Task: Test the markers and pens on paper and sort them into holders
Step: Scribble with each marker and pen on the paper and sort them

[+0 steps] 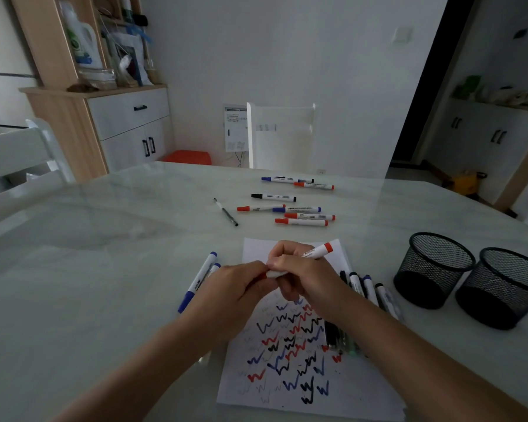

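Red-capped marker (316, 252) held tilted over wave-scribbled paper (342, 400). Loose markers (301, 221) and thin pen (225, 212) lie beyond. Two black mesh holders (432, 271) upright, side by side, right of it.

Dim, cool light; plain white wall (287, 56) behind a pale marbled table (104, 239). At left, wooden cabinet (73, 126) with white drawers, black handles and cluttered shelves; white chair (281, 135) at the table's far edge, orange box (189, 156) on the floor near it. At right, dark doorway (424, 102) and white cupboards (485, 135).
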